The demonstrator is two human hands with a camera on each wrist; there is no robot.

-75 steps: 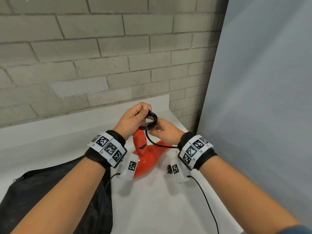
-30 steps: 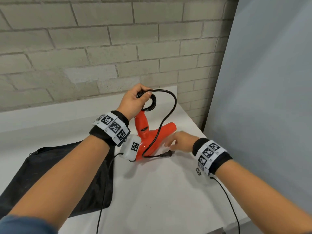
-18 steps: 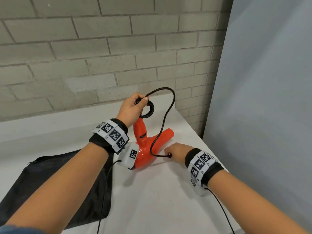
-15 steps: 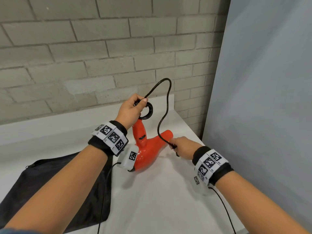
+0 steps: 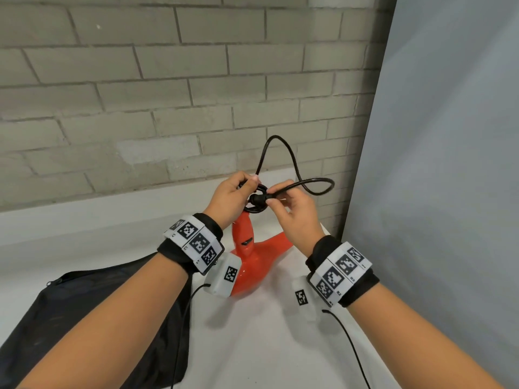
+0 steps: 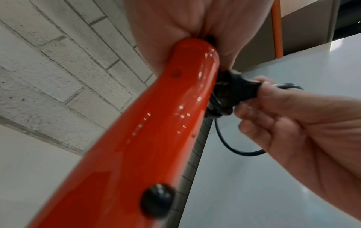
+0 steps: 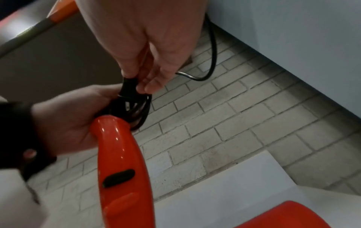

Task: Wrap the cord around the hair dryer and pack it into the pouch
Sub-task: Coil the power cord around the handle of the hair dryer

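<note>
Red hair dryer point(image 5: 254, 262), standing on the white table point(image 5: 269, 346), handle upright, nozzle angled toward the right. Black cord point(image 5: 292, 164) coiled in small loops at the handle's top end, a loose length arching above and curling right of the hands. Left hand point(image 5: 230, 197) clenched around the handle tip and the coil. Right hand point(image 5: 295, 211) pinching the plug point(image 6: 237, 91) between thumb and fingertips, pressed against the coil. Black pouch point(image 5: 90, 318) flat on the table to the left, just beside the dryer. Brick wall point(image 5: 140, 94) behind, grey panel point(image 5: 449, 164) at right.
</note>
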